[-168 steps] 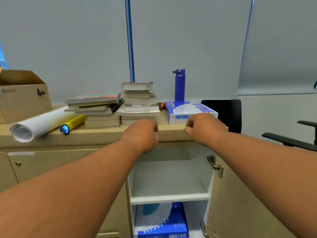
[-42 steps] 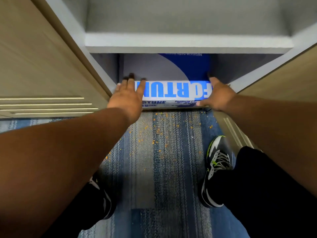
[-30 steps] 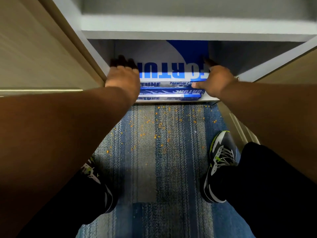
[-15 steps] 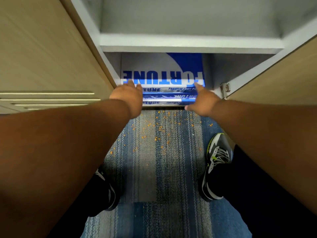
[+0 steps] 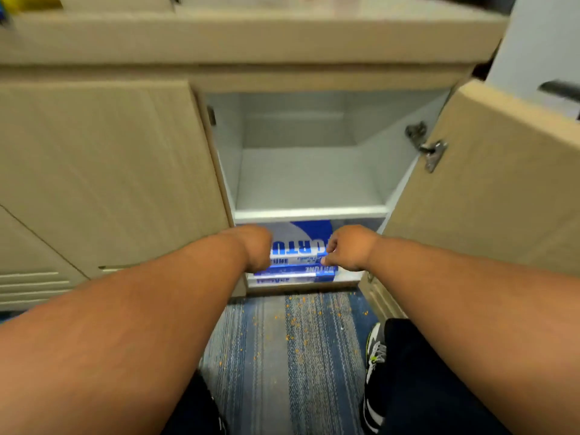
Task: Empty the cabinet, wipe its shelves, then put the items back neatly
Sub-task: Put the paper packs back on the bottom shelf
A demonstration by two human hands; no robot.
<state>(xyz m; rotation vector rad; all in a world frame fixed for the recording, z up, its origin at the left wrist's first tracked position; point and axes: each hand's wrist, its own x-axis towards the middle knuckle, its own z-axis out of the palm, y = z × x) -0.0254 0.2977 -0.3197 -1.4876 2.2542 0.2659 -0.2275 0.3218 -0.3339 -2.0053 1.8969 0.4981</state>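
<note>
A single wide-angle camera worn on the head looks forward and down into the open cabinet (image 5: 309,180) from close range. The left hand (image 5: 255,246) and right hand (image 5: 348,248) meet at the stacked paper reams (image 5: 298,249) mid-frame, with carpet (image 5: 282,356) along the bottom.

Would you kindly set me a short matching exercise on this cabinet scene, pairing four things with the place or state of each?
Things:
1. paper reams
2. upper shelf
3. right door
4. carpet

Places or states:
A. swung open, metal hinge showing
B. strewn with small orange crumbs
C. stacked in the bottom compartment
D. white surface directly above the stack

Pairs: 1-C, 2-D, 3-A, 4-B.
</note>
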